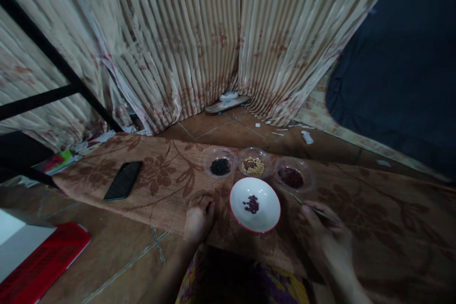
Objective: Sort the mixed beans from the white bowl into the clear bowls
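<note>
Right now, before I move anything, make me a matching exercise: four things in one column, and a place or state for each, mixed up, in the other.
Things:
1. phone
2. white bowl
3. left hand
4. right hand

Places and states:
A. has a thin tool in its grip
B. dark, lying flat on the patterned cloth
C. close beside the white bowl, on its left
D. has dark red beans inside

Right pairs: 1-B, 2-D, 3-C, 4-A.
</note>
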The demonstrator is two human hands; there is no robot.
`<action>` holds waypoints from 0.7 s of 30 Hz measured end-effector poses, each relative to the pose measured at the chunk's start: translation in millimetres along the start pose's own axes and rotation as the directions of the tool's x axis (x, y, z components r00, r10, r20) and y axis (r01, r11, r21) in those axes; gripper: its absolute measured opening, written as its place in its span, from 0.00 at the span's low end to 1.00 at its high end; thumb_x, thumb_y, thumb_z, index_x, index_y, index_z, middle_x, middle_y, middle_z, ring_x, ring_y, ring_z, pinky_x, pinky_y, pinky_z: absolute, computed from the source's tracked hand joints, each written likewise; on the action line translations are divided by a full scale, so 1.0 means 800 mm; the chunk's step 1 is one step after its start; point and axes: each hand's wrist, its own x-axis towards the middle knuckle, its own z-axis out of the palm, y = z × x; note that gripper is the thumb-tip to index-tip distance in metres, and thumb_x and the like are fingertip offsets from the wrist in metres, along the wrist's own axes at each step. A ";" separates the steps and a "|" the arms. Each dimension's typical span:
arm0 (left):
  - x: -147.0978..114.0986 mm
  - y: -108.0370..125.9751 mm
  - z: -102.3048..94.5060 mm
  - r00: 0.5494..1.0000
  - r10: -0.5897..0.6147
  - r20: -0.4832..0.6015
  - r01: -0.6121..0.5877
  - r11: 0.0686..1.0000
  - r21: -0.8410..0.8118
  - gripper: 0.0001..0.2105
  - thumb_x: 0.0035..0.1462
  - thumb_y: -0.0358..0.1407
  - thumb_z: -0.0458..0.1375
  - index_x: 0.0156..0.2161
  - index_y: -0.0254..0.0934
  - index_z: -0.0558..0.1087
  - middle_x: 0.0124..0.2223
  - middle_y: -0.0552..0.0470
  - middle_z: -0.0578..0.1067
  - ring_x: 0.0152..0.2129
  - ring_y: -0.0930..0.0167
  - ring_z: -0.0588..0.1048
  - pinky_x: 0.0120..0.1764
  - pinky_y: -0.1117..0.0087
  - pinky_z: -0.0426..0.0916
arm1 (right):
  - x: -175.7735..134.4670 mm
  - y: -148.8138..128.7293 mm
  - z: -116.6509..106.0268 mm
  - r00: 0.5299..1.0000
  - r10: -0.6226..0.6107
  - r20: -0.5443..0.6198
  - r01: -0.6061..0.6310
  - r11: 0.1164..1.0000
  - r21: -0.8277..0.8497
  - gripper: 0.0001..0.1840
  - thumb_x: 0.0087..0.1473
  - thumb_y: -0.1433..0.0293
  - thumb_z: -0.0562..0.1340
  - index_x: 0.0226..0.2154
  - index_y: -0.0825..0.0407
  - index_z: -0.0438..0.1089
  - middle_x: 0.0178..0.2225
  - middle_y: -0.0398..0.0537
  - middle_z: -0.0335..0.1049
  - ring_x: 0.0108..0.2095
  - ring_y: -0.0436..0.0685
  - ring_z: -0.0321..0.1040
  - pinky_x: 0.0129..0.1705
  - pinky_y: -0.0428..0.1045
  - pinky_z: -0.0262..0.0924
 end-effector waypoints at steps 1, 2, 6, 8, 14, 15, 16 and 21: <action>0.000 0.000 0.000 1.000 0.002 0.003 -0.002 1.000 -0.001 0.09 0.62 0.34 0.52 0.33 0.40 0.73 0.33 0.51 0.78 0.33 0.67 0.76 0.41 0.65 0.67 | -0.003 -0.003 0.001 0.999 0.007 0.042 -0.007 1.000 -0.002 0.23 0.41 0.54 0.70 0.37 0.52 0.77 0.31 0.49 0.77 0.31 0.57 0.74 0.31 0.48 0.66; 0.000 -0.001 0.000 1.000 0.002 0.006 -0.002 1.000 -0.004 0.08 0.62 0.34 0.52 0.34 0.40 0.73 0.34 0.51 0.78 0.34 0.67 0.76 0.41 0.64 0.67 | -0.005 -0.005 0.002 0.996 0.017 0.084 -0.016 1.000 -0.006 0.24 0.40 0.54 0.70 0.37 0.52 0.77 0.31 0.50 0.78 0.31 0.57 0.74 0.32 0.48 0.67; 0.000 -0.001 -0.001 1.000 -0.005 0.012 0.005 1.000 -0.016 0.08 0.62 0.34 0.52 0.34 0.40 0.73 0.35 0.50 0.78 0.34 0.66 0.76 0.42 0.64 0.67 | -0.012 -0.009 0.006 0.978 0.064 0.201 -0.064 0.998 -0.005 0.26 0.39 0.52 0.70 0.37 0.52 0.78 0.31 0.52 0.79 0.32 0.60 0.76 0.35 0.52 0.69; 0.000 -0.001 -0.001 1.000 -0.006 0.009 0.006 1.000 -0.023 0.08 0.62 0.34 0.52 0.35 0.40 0.73 0.35 0.51 0.78 0.34 0.67 0.76 0.42 0.64 0.67 | -0.015 -0.007 0.008 0.970 0.072 0.233 -0.072 0.997 -0.007 0.26 0.38 0.51 0.70 0.37 0.52 0.78 0.32 0.53 0.79 0.32 0.60 0.76 0.36 0.53 0.70; 0.000 0.000 -0.002 1.000 -0.018 0.019 0.018 1.000 -0.018 0.08 0.62 0.35 0.52 0.35 0.40 0.74 0.34 0.51 0.78 0.34 0.66 0.76 0.40 0.65 0.67 | -0.015 0.014 0.010 0.966 0.064 0.249 -0.063 0.998 -0.012 0.26 0.40 0.51 0.69 0.37 0.53 0.78 0.33 0.53 0.79 0.32 0.60 0.76 0.36 0.53 0.70; 0.000 0.000 -0.002 0.999 -0.022 0.023 0.022 1.000 -0.016 0.08 0.62 0.35 0.52 0.35 0.40 0.74 0.34 0.51 0.78 0.33 0.66 0.75 0.40 0.65 0.67 | -0.014 0.019 0.011 0.970 0.063 0.234 -0.062 0.998 -0.012 0.26 0.41 0.51 0.69 0.37 0.53 0.78 0.33 0.53 0.79 0.32 0.60 0.76 0.35 0.53 0.70; 0.000 0.001 -0.002 0.999 -0.023 0.026 0.024 1.000 -0.016 0.08 0.62 0.35 0.52 0.35 0.40 0.74 0.33 0.51 0.78 0.33 0.66 0.75 0.40 0.65 0.66 | -0.013 0.023 0.011 0.974 0.058 0.220 -0.057 0.998 -0.013 0.26 0.41 0.51 0.69 0.37 0.53 0.78 0.34 0.54 0.79 0.31 0.59 0.76 0.35 0.53 0.70; 0.001 0.002 -0.004 1.000 -0.004 0.018 0.004 1.000 -0.021 0.08 0.61 0.34 0.53 0.34 0.40 0.73 0.33 0.51 0.78 0.33 0.67 0.76 0.40 0.66 0.66 | -0.009 0.038 0.011 0.981 0.003 0.194 0.013 0.997 -0.082 0.25 0.45 0.51 0.67 0.38 0.53 0.78 0.35 0.52 0.79 0.31 0.57 0.74 0.35 0.51 0.69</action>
